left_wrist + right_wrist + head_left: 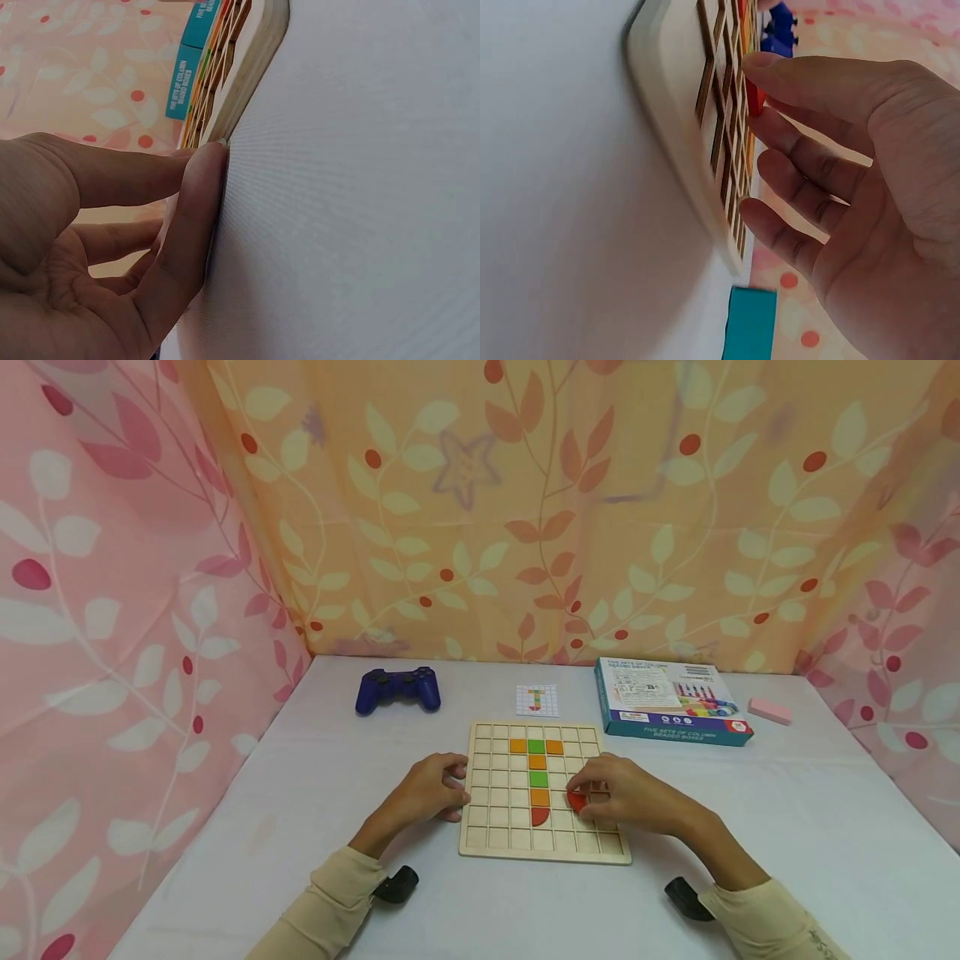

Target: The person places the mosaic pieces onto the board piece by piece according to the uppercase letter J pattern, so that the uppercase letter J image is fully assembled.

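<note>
A square wooden grid board (495, 842) lies on the table, with orange and green square tiles (537, 762) set in a T shape and a red quarter-round tile (540, 817) at the foot of its stem. My left hand (423, 789) is at the board's left edge, pinching it between thumb and finger; in the left wrist view the fingertips (204, 161) meet at that edge. Over the board's right part, my right hand (626, 789) pinches a second red tile (576, 800) with rounded edge between thumb and fingers. Its full shape is partly hidden by the fingers.
Behind the board lies a small pattern card (537, 700) showing a similar coloured figure. A blue game controller (397, 689) sits at back left. At back right are a teal boxed set (671, 702) and a pink block (769, 710). Patterned curtains (480, 510) surround the table.
</note>
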The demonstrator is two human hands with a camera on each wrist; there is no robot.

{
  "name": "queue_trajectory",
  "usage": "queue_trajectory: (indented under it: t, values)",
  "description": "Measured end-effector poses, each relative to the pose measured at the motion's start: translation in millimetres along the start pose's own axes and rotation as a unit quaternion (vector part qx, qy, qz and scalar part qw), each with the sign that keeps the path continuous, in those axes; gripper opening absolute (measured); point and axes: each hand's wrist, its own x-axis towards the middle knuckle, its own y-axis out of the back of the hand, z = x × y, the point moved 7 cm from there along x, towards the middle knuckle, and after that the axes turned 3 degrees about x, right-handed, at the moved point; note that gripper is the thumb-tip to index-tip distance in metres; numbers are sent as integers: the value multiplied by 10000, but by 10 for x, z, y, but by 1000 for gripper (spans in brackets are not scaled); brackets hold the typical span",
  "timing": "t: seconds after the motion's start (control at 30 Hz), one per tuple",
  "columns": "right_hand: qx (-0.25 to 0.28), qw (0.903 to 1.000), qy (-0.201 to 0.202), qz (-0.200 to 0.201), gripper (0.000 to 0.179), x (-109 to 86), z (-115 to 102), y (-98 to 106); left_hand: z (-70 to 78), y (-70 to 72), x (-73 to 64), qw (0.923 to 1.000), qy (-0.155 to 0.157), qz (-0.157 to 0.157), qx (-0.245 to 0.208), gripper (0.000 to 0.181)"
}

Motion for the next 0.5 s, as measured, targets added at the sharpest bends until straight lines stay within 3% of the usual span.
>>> queue_trajectory:
  t: [0.5]
  values:
    - [-168,9984,468,-281,26,303,-340,-247,3,0,-8,10000,6,14,-12,64]
